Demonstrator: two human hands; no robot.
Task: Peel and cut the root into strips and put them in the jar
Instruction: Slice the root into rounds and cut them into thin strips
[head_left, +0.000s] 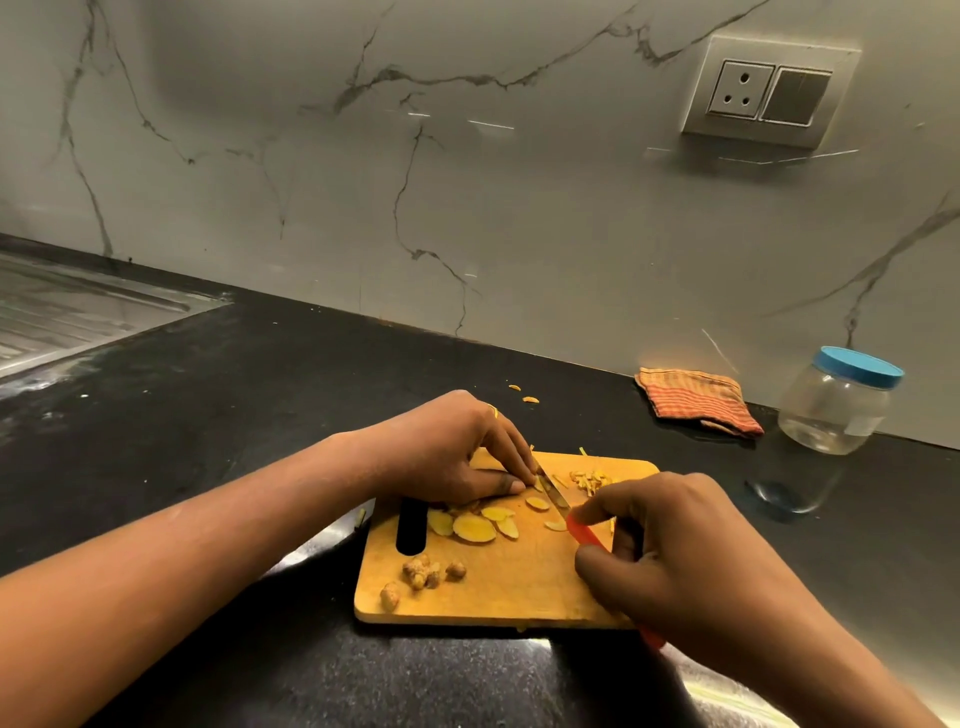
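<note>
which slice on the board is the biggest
The round slice in the cluster near the board's slot; the others around it are narrower.

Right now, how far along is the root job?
Done: peeled slices and a small pile of strips lie on the cutting board. In hand: the right hand holds the knife, the left hand pins a slice at the blade. Left: cutting remaining slices; the lidded jar looks empty.
</note>
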